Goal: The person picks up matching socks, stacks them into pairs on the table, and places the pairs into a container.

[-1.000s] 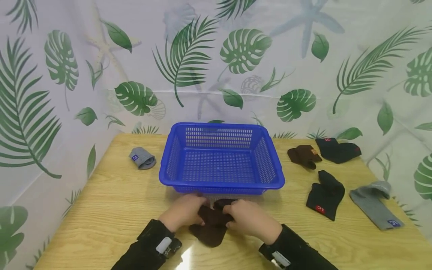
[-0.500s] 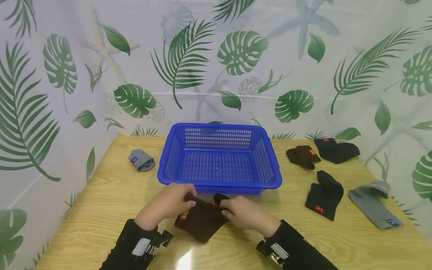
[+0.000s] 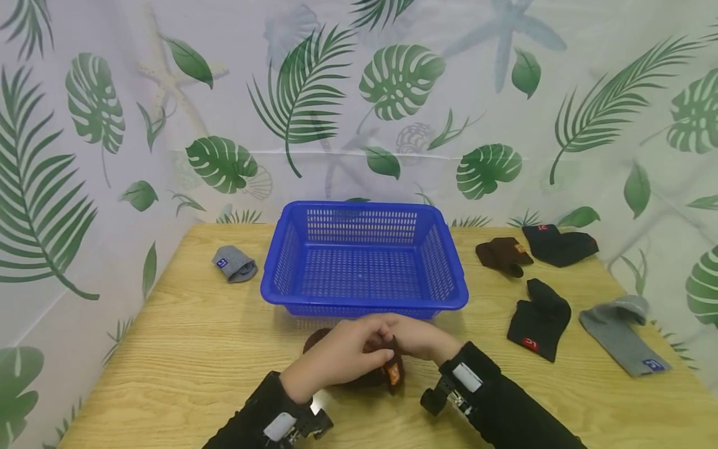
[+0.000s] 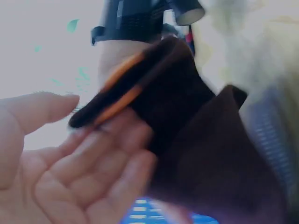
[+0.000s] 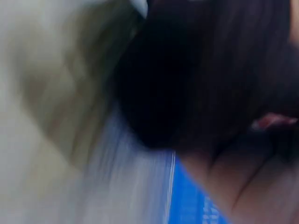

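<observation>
A dark brown sock (image 3: 364, 379) with an orange label is bunched under and between my hands, just in front of the blue basket. My left hand (image 3: 339, 352) crosses over it. In the left wrist view, the left fingers (image 4: 100, 175) touch the cuff while the thumb stands apart from it. My right hand (image 3: 412, 337) is partly hidden behind the left and holds the sock from the far side. The right wrist view is blurred, with curled fingers (image 5: 247, 172) against the dark sock fabric (image 5: 196, 79).
The blue plastic basket (image 3: 364, 305) stands beyond my hands. A folded grey sock (image 3: 235, 264) lies to its left. To its right lie another brown sock (image 3: 502, 254), two black socks (image 3: 561, 245) and a grey sock (image 3: 619, 333). A leaf-patterned curtain (image 3: 359, 93) rises behind the table.
The brown sock, spread out between both hands half a second ago, is now folded and bunched. My left hand has moved right across it, and its orange label has shifted to the right.
</observation>
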Demonstrator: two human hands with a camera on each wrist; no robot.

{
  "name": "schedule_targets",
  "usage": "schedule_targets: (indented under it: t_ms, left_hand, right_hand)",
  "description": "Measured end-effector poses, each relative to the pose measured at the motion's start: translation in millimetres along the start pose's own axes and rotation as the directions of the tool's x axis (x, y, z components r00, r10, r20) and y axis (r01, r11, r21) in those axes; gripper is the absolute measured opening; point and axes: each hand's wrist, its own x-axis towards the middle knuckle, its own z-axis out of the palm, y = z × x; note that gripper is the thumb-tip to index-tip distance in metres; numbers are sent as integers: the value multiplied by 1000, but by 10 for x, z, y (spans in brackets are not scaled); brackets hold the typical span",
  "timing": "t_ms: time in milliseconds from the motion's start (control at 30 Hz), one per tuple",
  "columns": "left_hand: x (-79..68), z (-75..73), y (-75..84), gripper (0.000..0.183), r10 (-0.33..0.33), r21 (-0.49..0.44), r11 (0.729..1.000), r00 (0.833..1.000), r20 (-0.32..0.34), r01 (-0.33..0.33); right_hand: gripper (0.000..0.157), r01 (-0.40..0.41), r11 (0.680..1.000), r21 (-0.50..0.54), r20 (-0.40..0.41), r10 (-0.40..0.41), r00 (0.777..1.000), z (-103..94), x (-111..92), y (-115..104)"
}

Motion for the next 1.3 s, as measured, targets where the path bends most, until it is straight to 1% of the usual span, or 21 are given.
schedule_targets:
  t_ms: [67,133,233,300,400,500,567,633,700,767,833,867,933,967,1000,1033,1100,1200,1233,1267,1300]
  left_hand:
    - [49,60,-82,24,-34,-7,999,997,69,35]
    - [75,81,-161,32,-61,20,998,990,129,59]
    - [55,43,-243,37,-65,99,994,988,141,51]
    - [0,-8,-281,35,-70,167,985,990,125,49]
    - [-148,-74,-312,32,-98,282,957,988,118,61]
    - [-313,-76,-315,34,-142,397,916,975,173,63]
    - [-396,-47,-324,38,-166,436,898,961,223,54]
    - [-446,-14,-333,40,-198,433,899,942,273,63]
    - [-466,18,-353,40,-214,415,907,929,301,74]
    - [-468,35,-365,38,-219,403,912,921,322,76]
    - [-466,44,-372,37,-207,411,910,921,329,58]
    - [-465,45,-374,37,-204,412,910,921,332,53]
    - [-469,39,-373,36,-196,418,908,921,337,41]
    - [-473,33,-376,36,-190,420,907,921,340,32]
    - [-478,25,-381,34,-190,414,910,922,337,36]
    - [-485,15,-385,33,-186,405,914,927,326,41]
    - [-509,-16,-403,27,-182,379,923,937,298,59]
    - [-544,-82,-447,17,-198,333,937,943,266,103]
    - [-554,-104,-463,14,-208,323,939,942,262,117]
    - [-564,-124,-480,13,-222,314,940,938,265,134]
    - [-574,-141,-496,12,-236,312,939,933,270,147]
  right_hand:
    - [35,-65,989,-136,-65,56,996,-70,-32,38]
    - [38,-110,944,-310,-131,72,989,-126,-85,39]
    - [35,-134,826,-548,-202,25,979,-156,-216,-46]
    - [34,-133,745,-654,-243,-41,969,-130,-332,-115]
    - [33,-171,588,-790,-297,-125,947,-1,-505,-205]
    - [39,-161,425,-891,-260,-185,948,166,-619,-204]
    - [45,-145,284,-948,-210,-215,954,267,-632,-159]
    - [48,-128,141,-982,-161,-257,953,347,-597,-95]
    - [49,-136,19,-991,-136,-296,946,399,-534,-22]
    - [40,-147,-64,-987,-118,-338,934,433,-464,35]
    - [32,-155,-111,-982,-104,-368,924,458,-408,80]
    - [28,-154,-120,-981,-98,-380,920,465,-384,101]
    - [22,-153,-131,-980,-93,-378,921,478,-355,111]
    - [21,-146,-120,-982,-94,-361,928,475,-352,116]
    - [20,-132,-87,-987,-96,-341,935,467,-357,101]
    - [20,-113,-39,-993,-95,-314,945,448,-366,80]
    - [23,-44,123,-991,-76,-268,960,376,-400,5]
    - [26,67,447,-892,-54,-252,966,194,-464,-106]
    - [26,89,544,-835,-58,-247,967,121,-484,-122]
    - [27,107,624,-774,-68,-250,966,47,-497,-126]
    - [27,105,676,-730,-93,-250,964,-24,-505,-109]
